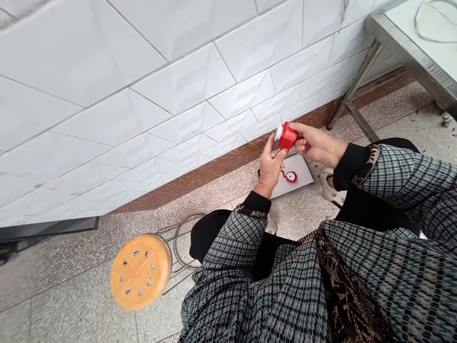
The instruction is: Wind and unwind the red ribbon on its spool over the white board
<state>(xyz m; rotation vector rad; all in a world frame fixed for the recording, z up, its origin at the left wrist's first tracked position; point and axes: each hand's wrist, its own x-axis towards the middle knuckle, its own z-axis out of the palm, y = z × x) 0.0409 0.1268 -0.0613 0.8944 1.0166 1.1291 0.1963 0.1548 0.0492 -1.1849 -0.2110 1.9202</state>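
Note:
Both my hands are raised in front of the wall, around a small red container with a white round cap-like end (287, 136). My left hand (270, 164) grips it from below and the left, fingers curled near the white end. On the other side, my right hand (316, 143) has its thumb and fingers closed on the red body. Below them, a white board with a dark edge (302, 171) lies on the floor. On it is a red loop with a tail (290, 176), with a dark dot inside; my left hand partly covers the tail.
An orange round stool (141, 271) with metal legs lies tipped on its side at the left. White wall tiles (200, 119) run along the front. A metal-framed table (410, 47) with a pale cable (417, 28) stands at the upper right. My shoes are beside the board.

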